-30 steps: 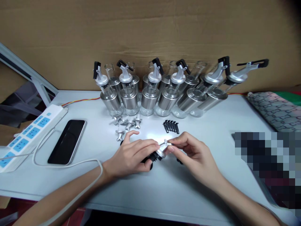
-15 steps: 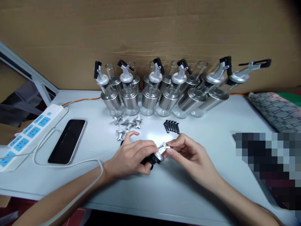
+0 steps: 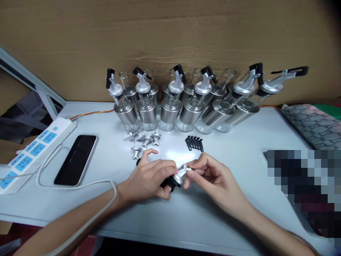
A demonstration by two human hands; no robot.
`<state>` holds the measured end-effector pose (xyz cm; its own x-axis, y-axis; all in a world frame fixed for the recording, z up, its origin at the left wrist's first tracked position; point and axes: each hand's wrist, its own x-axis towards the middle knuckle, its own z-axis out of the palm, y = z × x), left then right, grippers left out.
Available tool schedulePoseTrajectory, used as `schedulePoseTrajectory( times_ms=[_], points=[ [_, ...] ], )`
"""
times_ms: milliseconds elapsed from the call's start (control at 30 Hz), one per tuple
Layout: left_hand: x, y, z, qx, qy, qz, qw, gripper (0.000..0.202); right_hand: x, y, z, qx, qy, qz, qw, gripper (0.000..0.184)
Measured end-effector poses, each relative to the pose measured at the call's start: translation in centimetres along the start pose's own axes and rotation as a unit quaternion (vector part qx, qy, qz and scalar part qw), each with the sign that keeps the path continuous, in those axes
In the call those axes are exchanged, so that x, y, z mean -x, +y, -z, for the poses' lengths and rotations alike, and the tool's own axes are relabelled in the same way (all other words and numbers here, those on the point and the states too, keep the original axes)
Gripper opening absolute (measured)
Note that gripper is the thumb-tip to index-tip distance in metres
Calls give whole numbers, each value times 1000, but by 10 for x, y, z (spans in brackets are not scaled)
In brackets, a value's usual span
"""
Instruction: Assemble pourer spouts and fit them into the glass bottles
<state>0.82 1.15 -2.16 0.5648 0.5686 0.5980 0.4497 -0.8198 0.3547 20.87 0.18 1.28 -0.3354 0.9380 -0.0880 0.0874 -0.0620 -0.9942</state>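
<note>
Between my two hands is a silver pourer spout point(image 3: 181, 174) with a black ribbed stopper, tilted with its tip to the right. My left hand point(image 3: 149, 176) is closed around the stopper end, and other black parts show partly under its fingers. The thumb and forefinger of my right hand point(image 3: 213, 174) pinch the spout's tip; a small dark piece there is mostly hidden. Beyond my hands several black levers point(image 3: 194, 143) lie in a row. Loose silver spouts point(image 3: 146, 140) lie in a group to the left of them.
Several glass bottles with steel sleeves point(image 3: 170, 112) stand along the cardboard at the back, the front ones topped with pourers. A phone point(image 3: 76, 160) and a power strip point(image 3: 34, 153) lie at left. A white cable point(image 3: 80, 186) crosses my left forearm. A blurred-out object point(image 3: 306, 188) lies at right.
The spout has tipped slightly and shifted a little down in my hands. My right fingers have moved slightly at its tip. Everything else stays in place.
</note>
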Motion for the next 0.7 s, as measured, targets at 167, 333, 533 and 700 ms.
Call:
schedulePoseTrajectory(
  times_ms=[167, 333, 533, 700],
  points=[
    [0, 0, 1, 5, -10, -3, 1000, 24, 0, 1, 0, -10, -4, -15, 1000, 28],
    [0, 1, 2, 6, -33, -6, 999, 23, 0, 2, -2, -10, -16, -31, 999, 32],
    [-1, -4, 3, -16, -11, -36, 999, 33, -1, 1, -1, -37, -4, -16, 999, 27],
    [-1, -6, 5, 7, -21, -16, 1000, 34, -4, 2, 5, -114, -5, -35, 993, 25]
  ],
)
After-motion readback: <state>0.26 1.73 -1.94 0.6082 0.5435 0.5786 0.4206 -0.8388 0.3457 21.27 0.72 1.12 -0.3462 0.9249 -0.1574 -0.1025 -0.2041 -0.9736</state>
